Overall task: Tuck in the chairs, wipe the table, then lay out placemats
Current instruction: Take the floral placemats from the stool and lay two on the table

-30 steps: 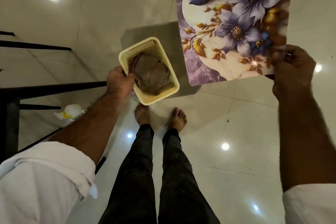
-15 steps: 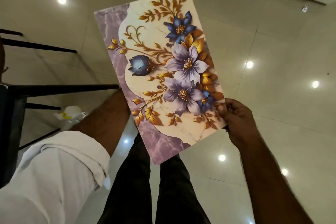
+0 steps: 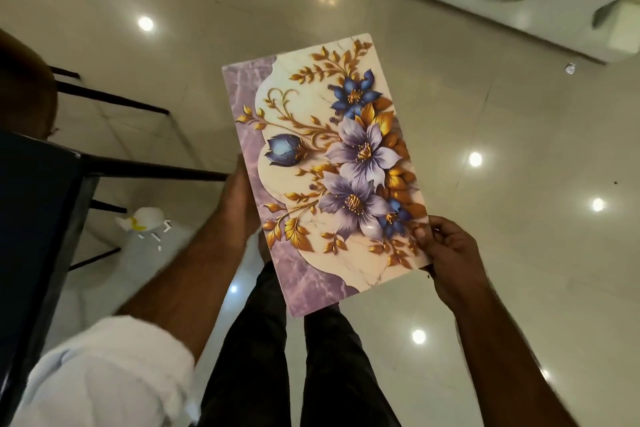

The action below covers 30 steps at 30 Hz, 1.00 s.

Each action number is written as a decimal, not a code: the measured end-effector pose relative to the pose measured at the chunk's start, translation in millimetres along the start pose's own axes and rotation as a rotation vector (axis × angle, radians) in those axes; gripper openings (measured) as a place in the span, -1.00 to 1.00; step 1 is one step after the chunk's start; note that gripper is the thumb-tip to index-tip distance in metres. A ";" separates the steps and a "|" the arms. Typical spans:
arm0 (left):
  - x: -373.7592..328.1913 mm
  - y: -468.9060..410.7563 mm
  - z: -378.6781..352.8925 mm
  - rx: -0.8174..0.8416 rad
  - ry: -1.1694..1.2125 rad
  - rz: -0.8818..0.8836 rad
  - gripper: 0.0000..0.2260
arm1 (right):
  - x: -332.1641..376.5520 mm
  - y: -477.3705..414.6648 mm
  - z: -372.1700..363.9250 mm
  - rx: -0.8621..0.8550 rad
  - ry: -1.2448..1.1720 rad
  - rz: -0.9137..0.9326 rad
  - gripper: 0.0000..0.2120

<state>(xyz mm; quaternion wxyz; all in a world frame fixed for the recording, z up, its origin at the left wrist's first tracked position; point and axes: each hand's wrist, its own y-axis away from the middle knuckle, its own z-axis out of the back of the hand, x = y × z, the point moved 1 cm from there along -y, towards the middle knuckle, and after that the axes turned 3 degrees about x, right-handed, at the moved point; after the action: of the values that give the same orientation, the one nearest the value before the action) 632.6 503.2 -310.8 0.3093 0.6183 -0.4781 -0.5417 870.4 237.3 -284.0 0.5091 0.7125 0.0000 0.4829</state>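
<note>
My right hand (image 3: pixel 450 253) pinches the placemat (image 3: pixel 329 166) by a corner, flat for laying; my left hand (image 3: pixel 239 204) sits under the opposite edge, grip hidden.

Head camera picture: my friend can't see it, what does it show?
A person standing on a shiny tiled floor holds a flowery placemat, the right hand pinching its near right corner, the left hand partly hidden behind its left edge. The edge of a dark table shows at the left.
</note>
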 end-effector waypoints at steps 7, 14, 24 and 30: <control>-15.7 123.1 38.7 0.092 0.070 -0.162 -0.26 | 56.6 60.8 -43.0 0.048 -0.019 0.113 -0.86; -67.0 253.0 50.6 0.005 0.027 -0.430 -0.70 | 138.9 126.4 -103.3 0.166 0.092 0.257 -0.84; -83.9 367.0 144.3 -0.239 0.190 -0.700 -0.77 | 214.5 184.4 -226.5 0.545 0.393 0.311 -0.88; -70.6 392.9 234.2 -0.291 0.415 -0.771 -0.75 | 213.6 190.6 -338.3 0.718 0.599 0.284 -0.79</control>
<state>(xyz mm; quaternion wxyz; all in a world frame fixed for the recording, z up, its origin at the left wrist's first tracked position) 308.9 462.2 17.5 0.2578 0.7968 -0.0600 -0.5432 657.9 495.9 6.5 0.1379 0.6659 0.2157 0.7008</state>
